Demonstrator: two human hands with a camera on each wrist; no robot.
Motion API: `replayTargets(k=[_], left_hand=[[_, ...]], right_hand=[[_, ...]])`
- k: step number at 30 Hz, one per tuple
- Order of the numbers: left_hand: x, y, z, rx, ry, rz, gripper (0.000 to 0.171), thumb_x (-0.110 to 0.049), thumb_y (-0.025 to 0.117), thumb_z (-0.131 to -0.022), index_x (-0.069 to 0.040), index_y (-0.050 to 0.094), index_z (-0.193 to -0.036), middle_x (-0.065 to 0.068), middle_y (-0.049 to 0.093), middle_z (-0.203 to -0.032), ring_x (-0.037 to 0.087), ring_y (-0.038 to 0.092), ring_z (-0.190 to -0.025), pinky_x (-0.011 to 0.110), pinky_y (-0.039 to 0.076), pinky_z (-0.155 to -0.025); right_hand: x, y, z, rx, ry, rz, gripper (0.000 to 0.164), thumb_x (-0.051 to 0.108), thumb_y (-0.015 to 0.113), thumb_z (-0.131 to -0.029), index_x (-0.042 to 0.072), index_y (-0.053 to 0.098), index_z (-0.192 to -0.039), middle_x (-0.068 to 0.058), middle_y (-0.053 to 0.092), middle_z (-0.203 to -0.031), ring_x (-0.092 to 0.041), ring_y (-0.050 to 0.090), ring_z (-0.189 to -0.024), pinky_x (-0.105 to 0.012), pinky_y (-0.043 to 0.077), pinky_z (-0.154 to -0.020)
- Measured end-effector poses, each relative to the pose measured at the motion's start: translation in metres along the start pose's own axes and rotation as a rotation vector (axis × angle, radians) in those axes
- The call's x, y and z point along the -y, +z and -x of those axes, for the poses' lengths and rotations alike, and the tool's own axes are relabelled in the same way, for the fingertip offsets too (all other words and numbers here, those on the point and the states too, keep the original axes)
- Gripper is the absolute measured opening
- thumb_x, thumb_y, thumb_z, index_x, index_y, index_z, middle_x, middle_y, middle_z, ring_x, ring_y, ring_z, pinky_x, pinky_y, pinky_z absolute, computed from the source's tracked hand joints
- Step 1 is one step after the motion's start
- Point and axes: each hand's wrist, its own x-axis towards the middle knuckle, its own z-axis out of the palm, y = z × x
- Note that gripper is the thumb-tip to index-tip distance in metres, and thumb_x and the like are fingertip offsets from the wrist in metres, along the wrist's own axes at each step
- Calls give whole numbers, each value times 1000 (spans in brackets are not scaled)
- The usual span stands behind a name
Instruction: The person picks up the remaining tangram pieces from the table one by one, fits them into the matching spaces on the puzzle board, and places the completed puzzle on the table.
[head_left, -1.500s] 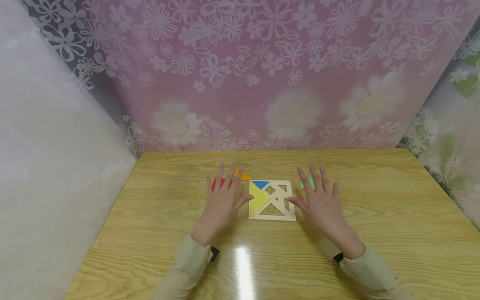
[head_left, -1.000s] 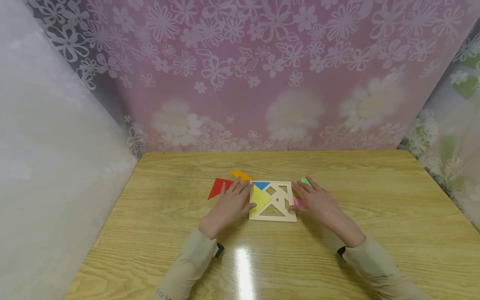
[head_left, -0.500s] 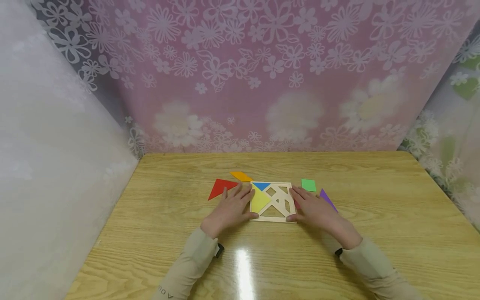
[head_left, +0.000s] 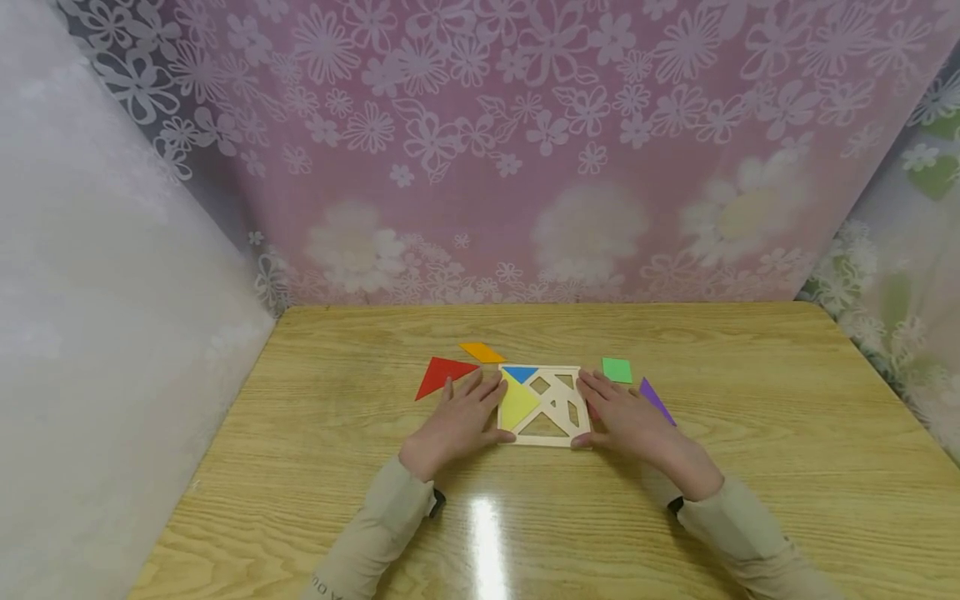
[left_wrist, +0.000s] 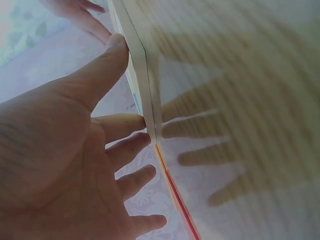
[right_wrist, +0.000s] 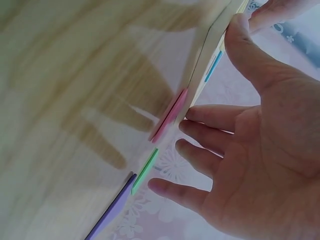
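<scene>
A square wooden tangram board (head_left: pixel 543 441) lies on the table between both hands. A large yellow triangle (head_left: pixel 517 402) and a small blue triangle (head_left: pixel 520 373) sit in it; table wood shows through its other cut-outs. My left hand (head_left: pixel 453 419) touches the board's left side, its thumb at the near left corner and its fingers extended along the edge. Mirroring it, my right hand (head_left: pixel 637 422) touches the right side, thumb at the near right corner. A pink piece (right_wrist: pixel 169 116) lies beside the board's right edge, mostly hidden by that hand in the head view.
Left of the board lie a red triangle (head_left: pixel 444 377) and an orange parallelogram (head_left: pixel 482 352). A green square (head_left: pixel 617 371) and a purple triangle (head_left: pixel 657 402) lie to the right. A patterned curtain (head_left: pixel 480 167) hangs behind the wooden table (head_left: pixel 337 400).
Both hands came down from spread above the table to the board's two sides. The board has slid slightly toward me. The green square and purple triangle came into full sight.
</scene>
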Motion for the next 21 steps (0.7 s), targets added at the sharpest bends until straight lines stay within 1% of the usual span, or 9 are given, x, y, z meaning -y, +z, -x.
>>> replayTargets(k=[3, 7, 10, 14, 21], left_hand=[[0, 0, 3, -1, 2, -10, 83, -52, 63, -96, -10, 32, -160, 7, 24, -167, 33, 13, -156, 67, 13, -120], [0, 1, 5, -6, 4, -20, 83, -52, 64, -96, -9, 33, -159, 7, 25, -167, 34, 14, -155, 68, 15, -119], [-1, 2, 8, -4, -1, -10, 83, -52, 63, -96, -9, 32, -160, 7, 24, -167, 34, 14, -155, 69, 14, -119], [-2, 2, 11, -10, -5, 2, 83, -52, 63, -96, -9, 32, -160, 7, 24, -167, 34, 14, -155, 69, 13, -119], [-2, 6, 17, -36, 13, -12, 82, -52, 63, -96, -7, 34, -159, 9, 26, -166, 36, 17, -155, 70, 15, -118]], right_hand=[[2, 0, 0, 18, 10, -9, 93, 49, 74, -87, -9, 39, -151, -24, 33, -160, -45, 31, -147, -64, 32, -114], [5, 0, 1, 31, 19, -15, 94, 50, 73, -87, -8, 38, -152, -23, 32, -161, -45, 29, -148, -68, 31, -112], [6, 1, 2, 33, 27, -23, 94, 51, 73, -87, -6, 38, -153, -22, 32, -161, -45, 28, -148, -71, 31, -110], [8, 2, 4, 29, 30, -29, 94, 51, 73, -87, -6, 38, -153, -21, 33, -161, -44, 29, -148, -71, 31, -109], [10, 2, 8, 21, 5, -26, 93, 50, 74, -87, -7, 39, -152, -22, 34, -160, -45, 29, -147, -70, 33, -109]])
